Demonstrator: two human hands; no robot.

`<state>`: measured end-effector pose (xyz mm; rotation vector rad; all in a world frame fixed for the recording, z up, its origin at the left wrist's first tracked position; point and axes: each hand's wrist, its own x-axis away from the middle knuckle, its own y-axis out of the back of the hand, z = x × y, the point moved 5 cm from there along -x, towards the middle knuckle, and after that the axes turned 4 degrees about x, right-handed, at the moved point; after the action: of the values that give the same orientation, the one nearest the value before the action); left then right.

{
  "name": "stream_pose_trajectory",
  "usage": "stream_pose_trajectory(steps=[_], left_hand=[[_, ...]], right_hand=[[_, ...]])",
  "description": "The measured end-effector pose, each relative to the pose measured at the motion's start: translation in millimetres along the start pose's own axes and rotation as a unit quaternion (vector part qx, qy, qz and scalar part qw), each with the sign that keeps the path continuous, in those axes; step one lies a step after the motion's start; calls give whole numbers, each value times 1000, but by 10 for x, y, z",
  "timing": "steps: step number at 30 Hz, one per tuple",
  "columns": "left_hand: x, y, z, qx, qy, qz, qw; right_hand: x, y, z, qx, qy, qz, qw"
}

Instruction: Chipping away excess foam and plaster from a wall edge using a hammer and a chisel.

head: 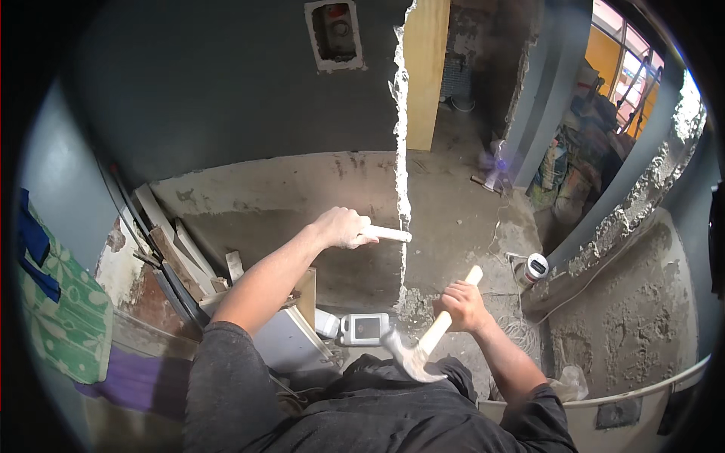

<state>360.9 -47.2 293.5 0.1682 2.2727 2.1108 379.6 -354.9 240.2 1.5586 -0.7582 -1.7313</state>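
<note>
My left hand (342,227) is closed around a short pale bar-like tool (388,233); whether it is a chisel cannot be told. Its free end lies over the broken white plaster edge (401,164) of the dark grey wall (226,85); contact is unclear. Lower right, my right hand (461,306) grips a claw hammer (418,357) by its light wooden handle. The hammer's head is back near my dark shirt, apart from the bar, and slightly blurred. Beyond the edge stands a yellowish panel (425,73).
A white jerrycan (364,329) stands on the floor below the wall edge. Timber strips and pipes (175,260) lean at left. To the right are a white tub (532,269), coiled cable (516,334) and filled sacks (572,181). An open wall box (335,34) is recessed above.
</note>
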Motion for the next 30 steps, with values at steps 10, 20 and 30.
stream_pose_trajectory(steps=[10, 20, 30], left_hand=[[-7, -31, -47, -3, -7, 6, 1000], [-88, 37, -105, -16, -23, -5, 1000], [-29, 74, -22, 5, 15, 18, 1000]], right_hand=[[57, -361, -340, 51, -141, 32, 988], [187, -396, -801, 141, -236, 105, 956], [-107, 65, 5, -2, 85, 8, 996]])
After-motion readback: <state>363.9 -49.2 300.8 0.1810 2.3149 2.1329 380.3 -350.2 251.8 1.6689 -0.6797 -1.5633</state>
